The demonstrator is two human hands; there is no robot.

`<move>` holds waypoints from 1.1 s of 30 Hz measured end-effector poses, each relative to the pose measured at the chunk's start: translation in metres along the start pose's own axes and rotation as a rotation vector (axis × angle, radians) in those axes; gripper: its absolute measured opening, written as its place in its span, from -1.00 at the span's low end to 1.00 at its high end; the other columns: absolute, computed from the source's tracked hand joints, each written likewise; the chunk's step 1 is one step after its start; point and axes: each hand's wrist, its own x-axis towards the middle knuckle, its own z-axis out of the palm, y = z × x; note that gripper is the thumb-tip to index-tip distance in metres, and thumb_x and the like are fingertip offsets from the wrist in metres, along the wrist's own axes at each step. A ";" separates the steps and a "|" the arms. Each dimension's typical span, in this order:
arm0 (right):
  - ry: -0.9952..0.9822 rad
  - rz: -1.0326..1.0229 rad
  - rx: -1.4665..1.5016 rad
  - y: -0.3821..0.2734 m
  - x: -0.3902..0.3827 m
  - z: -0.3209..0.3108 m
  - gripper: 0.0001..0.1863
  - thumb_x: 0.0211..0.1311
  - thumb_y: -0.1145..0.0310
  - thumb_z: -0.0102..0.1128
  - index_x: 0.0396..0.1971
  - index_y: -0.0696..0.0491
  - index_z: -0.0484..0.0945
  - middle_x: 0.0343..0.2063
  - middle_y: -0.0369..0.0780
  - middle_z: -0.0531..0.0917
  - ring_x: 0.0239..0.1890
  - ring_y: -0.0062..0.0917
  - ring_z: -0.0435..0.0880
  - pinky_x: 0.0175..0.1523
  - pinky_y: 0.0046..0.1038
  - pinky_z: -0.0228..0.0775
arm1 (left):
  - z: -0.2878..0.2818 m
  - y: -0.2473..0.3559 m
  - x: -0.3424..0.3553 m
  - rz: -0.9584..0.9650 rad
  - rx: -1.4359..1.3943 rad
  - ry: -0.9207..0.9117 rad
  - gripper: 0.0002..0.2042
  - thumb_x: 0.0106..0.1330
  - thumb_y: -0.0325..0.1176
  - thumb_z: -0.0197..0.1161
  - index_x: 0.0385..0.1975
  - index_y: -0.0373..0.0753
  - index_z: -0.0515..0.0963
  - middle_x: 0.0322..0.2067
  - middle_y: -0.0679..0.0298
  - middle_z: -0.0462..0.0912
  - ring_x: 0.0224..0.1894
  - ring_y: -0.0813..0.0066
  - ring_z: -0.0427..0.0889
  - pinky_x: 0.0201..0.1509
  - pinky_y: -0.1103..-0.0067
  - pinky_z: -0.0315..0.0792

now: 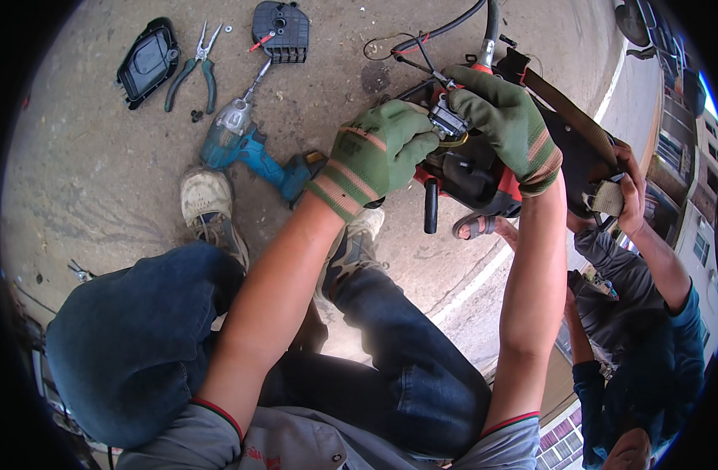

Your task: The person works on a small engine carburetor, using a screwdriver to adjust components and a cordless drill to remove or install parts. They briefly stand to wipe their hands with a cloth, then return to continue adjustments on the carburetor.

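Note:
A small silver carburetor (447, 123) sits at the side of a red and black engine unit (484, 182). My left hand (378, 153), in a green work glove, closes its fingertips on the carburetor's left side. From the right, my right hand (502, 121), gloved the same way, grips its upper right side with bent fingers. Part of the carburetor is hidden behind the fingers. A black cable (412, 63) with thin red wire runs up from beside it. Above my right hand, a metal-ended hose (488, 51) meets the engine unit.
On the concrete lie a blue cordless driver (253, 157), green-handled pliers (194, 70), a black cover (149, 63) and a black finned housing (281, 31) with a red-handled screwdriver (263, 41). Another person's hand (630, 196) holds the unit's strap (571, 110) at right.

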 end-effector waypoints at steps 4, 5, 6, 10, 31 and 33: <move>0.006 0.007 0.016 -0.003 -0.002 -0.001 -0.56 0.38 0.30 0.30 0.17 0.22 0.60 -0.22 -0.16 0.76 -0.20 -0.59 0.71 -0.05 -0.48 0.59 | -0.004 0.008 -0.001 -0.116 -0.071 -0.026 -0.83 0.19 -0.38 0.37 -0.30 -0.33 0.67 -0.31 0.07 0.67 -0.32 0.09 0.66 -0.25 0.30 0.54; -0.013 -0.002 0.028 -0.002 -0.001 -0.001 -0.52 0.39 0.27 0.29 0.18 0.26 0.57 -0.20 -0.17 0.76 -0.18 -0.59 0.71 -0.02 -0.49 0.58 | -0.004 0.009 0.000 -0.125 -0.080 -0.027 -0.83 0.19 -0.38 0.38 -0.30 -0.33 0.67 -0.31 0.07 0.67 -0.34 0.11 0.67 -0.27 0.31 0.54; -0.033 -0.010 0.039 0.000 0.000 -0.001 -0.49 0.40 0.24 0.27 0.20 0.29 0.53 -0.18 -0.17 0.76 -0.15 -0.60 0.70 0.01 -0.51 0.56 | -0.005 0.010 -0.001 -0.151 -0.110 -0.019 -0.83 0.19 -0.37 0.39 -0.31 -0.34 0.67 -0.32 0.07 0.67 -0.37 0.13 0.67 -0.30 0.32 0.54; -0.043 0.012 0.059 -0.003 0.000 0.001 -0.45 0.41 0.22 0.26 0.22 0.32 0.50 -0.17 -0.18 0.76 -0.14 -0.61 0.70 0.02 -0.53 0.55 | -0.001 0.017 0.000 -0.225 -0.140 0.035 -0.82 0.19 -0.37 0.42 -0.32 -0.34 0.67 -0.38 0.08 0.66 -0.47 0.20 0.67 -0.37 0.36 0.53; -0.007 -0.026 0.049 0.005 0.002 0.003 -0.54 0.35 0.32 0.35 0.19 0.19 0.59 -0.23 -0.19 0.76 -0.21 -0.61 0.70 -0.07 -0.48 0.59 | 0.009 0.036 -0.003 -0.384 -0.006 0.122 -0.84 0.25 -0.27 0.35 -0.37 -0.24 0.68 -0.28 0.15 0.71 -0.33 0.05 0.70 -0.29 0.24 0.55; -0.006 -0.001 0.033 0.002 0.002 0.003 -0.54 0.35 0.32 0.35 0.19 0.18 0.59 -0.23 -0.19 0.76 -0.21 -0.61 0.69 -0.06 -0.49 0.59 | 0.008 0.037 -0.004 -0.432 -0.003 0.096 -0.83 0.25 -0.25 0.35 -0.36 -0.23 0.70 -0.28 0.16 0.71 -0.34 0.06 0.71 -0.29 0.25 0.56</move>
